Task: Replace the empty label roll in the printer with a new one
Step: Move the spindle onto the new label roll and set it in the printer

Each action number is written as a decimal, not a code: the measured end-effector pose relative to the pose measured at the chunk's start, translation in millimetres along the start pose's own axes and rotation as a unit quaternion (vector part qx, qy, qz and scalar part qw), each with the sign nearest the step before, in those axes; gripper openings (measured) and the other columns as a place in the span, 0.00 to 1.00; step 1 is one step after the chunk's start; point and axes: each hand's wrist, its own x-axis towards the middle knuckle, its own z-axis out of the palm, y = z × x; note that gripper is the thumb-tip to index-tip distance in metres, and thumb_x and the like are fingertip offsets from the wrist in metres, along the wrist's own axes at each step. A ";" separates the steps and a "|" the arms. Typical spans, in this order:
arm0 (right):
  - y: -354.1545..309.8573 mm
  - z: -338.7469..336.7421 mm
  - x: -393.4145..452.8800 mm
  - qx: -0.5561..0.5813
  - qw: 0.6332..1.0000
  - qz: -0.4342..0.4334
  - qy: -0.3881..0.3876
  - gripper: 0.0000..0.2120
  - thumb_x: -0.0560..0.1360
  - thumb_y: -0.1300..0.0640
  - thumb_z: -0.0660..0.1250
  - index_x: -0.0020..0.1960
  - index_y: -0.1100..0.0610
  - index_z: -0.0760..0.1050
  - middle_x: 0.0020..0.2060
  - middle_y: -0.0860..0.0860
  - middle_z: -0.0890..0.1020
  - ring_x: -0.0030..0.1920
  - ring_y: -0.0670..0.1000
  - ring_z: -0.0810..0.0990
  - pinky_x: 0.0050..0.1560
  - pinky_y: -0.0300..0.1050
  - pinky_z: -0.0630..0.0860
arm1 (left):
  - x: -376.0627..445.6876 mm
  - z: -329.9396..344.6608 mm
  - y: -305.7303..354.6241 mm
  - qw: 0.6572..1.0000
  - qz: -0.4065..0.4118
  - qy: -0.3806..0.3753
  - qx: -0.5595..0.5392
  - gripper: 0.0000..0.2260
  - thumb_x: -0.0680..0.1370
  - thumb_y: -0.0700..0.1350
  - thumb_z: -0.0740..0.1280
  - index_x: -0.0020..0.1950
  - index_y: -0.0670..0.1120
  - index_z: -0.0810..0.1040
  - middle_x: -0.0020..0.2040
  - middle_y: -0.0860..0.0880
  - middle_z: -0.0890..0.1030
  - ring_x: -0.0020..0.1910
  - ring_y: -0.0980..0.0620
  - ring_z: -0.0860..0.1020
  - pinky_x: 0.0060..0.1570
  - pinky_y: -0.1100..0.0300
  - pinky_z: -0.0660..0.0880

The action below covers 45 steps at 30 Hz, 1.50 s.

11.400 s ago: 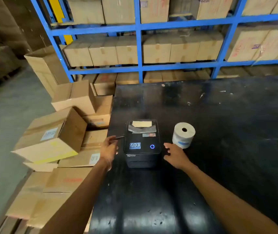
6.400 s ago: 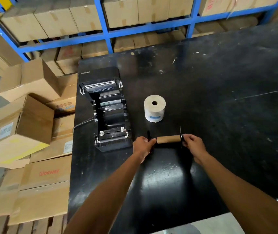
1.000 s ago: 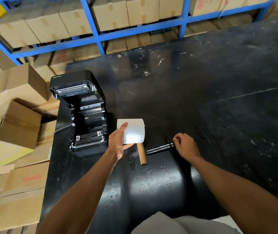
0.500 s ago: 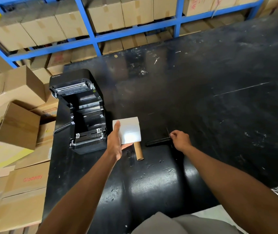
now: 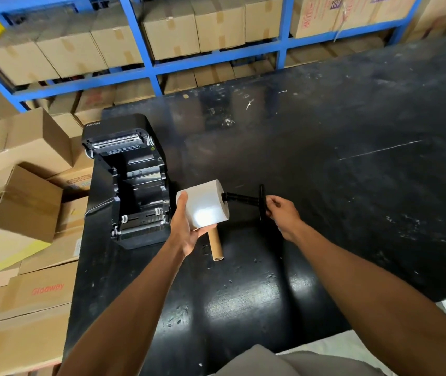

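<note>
Seemingly full, white label roll (image 5: 205, 206) — black spindle (image 5: 243, 198) entering its core.

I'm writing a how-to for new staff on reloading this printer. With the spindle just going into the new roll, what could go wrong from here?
1. The spindle has only its tip at the core of the new roll; held in mid-air by the left hand and right hand, it may go in skewed or jam.
2. The empty cardboard core lies loose just under the roll; it could roll off the table.
3. The open printer sits at the table's edge, so a nudge might tip it.
</note>
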 end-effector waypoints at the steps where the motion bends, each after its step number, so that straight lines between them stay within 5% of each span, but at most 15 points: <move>1: -1.2 1.2 0.2 -0.004 1.000 -0.002 0.001 0.10 0.82 0.59 0.61 0.57 0.57 0.80 0.45 0.55 0.81 0.42 0.51 0.76 0.54 0.52 0.77 | -0.3 0.8 1.0 1.000 -0.001 -0.005 0.002 0.18 0.77 0.63 0.66 0.60 0.54 0.77 0.60 0.45 0.81 0.59 0.42 0.81 0.54 0.37 0.81; 8: -3.2 3.5 -2.0 -0.040 0.999 -0.012 0.023 0.11 0.82 0.56 0.61 0.57 0.55 0.80 0.47 0.53 0.83 0.43 0.49 0.80 0.52 0.51 0.79 | -4.6 1.4 5.8 1.000 0.011 -0.005 0.018 0.17 0.77 0.63 0.66 0.59 0.55 0.76 0.59 0.46 0.82 0.58 0.44 0.81 0.51 0.40 0.83; 12: -10.6 6.3 -3.8 -0.049 0.998 -0.041 0.000 0.10 0.81 0.56 0.62 0.59 0.55 0.80 0.51 0.53 0.84 0.50 0.51 0.82 0.57 0.50 0.79 | -6.4 8.3 7.4 0.992 0.057 0.031 0.108 0.21 0.76 0.62 0.68 0.58 0.47 0.76 0.58 0.43 0.82 0.56 0.43 0.83 0.44 0.46 0.84; 17: -19.9 24.5 -8.8 -0.047 0.997 -0.045 -0.045 0.11 0.81 0.55 0.63 0.61 0.53 0.78 0.55 0.50 0.81 0.47 0.44 0.80 0.55 0.44 0.77 | -9.1 23.2 0.6 0.978 0.111 0.077 0.157 0.24 0.74 0.62 0.71 0.53 0.42 0.73 0.56 0.41 0.81 0.55 0.42 0.83 0.42 0.44 0.85; 22: -31.1 36.7 -9.5 -0.023 0.997 -0.043 -0.062 0.11 0.81 0.56 0.63 0.61 0.54 0.78 0.56 0.51 0.81 0.48 0.44 0.80 0.60 0.46 0.78 | -8.4 34.5 1.8 0.977 0.125 0.085 0.148 0.24 0.73 0.61 0.73 0.51 0.47 0.65 0.49 0.48 0.75 0.48 0.46 0.80 0.44 0.40 0.84; 26: -39.0 45.1 -12.4 0.005 0.995 -0.016 -0.095 0.11 0.80 0.55 0.65 0.61 0.54 0.78 0.55 0.49 0.82 0.54 0.47 0.81 0.60 0.46 0.79 | -11.6 43.4 4.1 0.979 0.135 0.079 0.134 0.28 0.71 0.60 0.74 0.56 0.50 0.60 0.52 0.47 0.74 0.47 0.49 0.80 0.32 0.54 0.82; 29: -42.5 48.5 -13.7 0.045 0.994 0.007 -0.103 0.12 0.79 0.56 0.66 0.61 0.55 0.78 0.54 0.49 0.83 0.57 0.48 0.81 0.60 0.46 0.79 | -9.8 46.6 4.6 0.980 0.137 0.077 0.121 0.29 0.72 0.60 0.74 0.60 0.52 0.60 0.54 0.46 0.75 0.49 0.48 0.81 0.33 0.53 0.83; 39: -62.9 47.1 -15.9 0.097 0.978 0.151 -0.104 0.07 0.73 0.56 0.74 0.50 0.55 0.83 0.47 0.51 0.87 0.49 0.49 0.84 0.36 0.39 0.81 | -5.9 46.8 9.1 0.981 0.129 0.084 0.119 0.28 0.73 0.59 0.74 0.63 0.52 0.61 0.55 0.47 0.75 0.50 0.48 0.80 0.31 0.56 0.82; 42: -66.4 48.1 -13.2 0.104 0.972 0.168 -0.126 0.18 0.77 0.46 0.67 0.61 0.57 0.77 0.54 0.54 0.84 0.56 0.52 0.81 0.49 0.46 0.81 | -6.4 48.4 10.3 0.980 0.129 0.091 0.124 0.28 0.72 0.59 0.74 0.62 0.52 0.62 0.56 0.47 0.75 0.50 0.48 0.81 0.34 0.53 0.84; 45: -67.7 47.9 -10.7 0.129 0.955 0.194 -0.185 0.38 0.71 0.27 0.58 0.65 0.57 0.72 0.59 0.58 0.78 0.62 0.59 0.74 0.67 0.57 0.69 | -6.3 50.4 9.5 0.978 0.132 0.100 0.127 0.29 0.71 0.61 0.74 0.61 0.52 0.62 0.57 0.47 0.76 0.51 0.48 0.80 0.43 0.46 0.85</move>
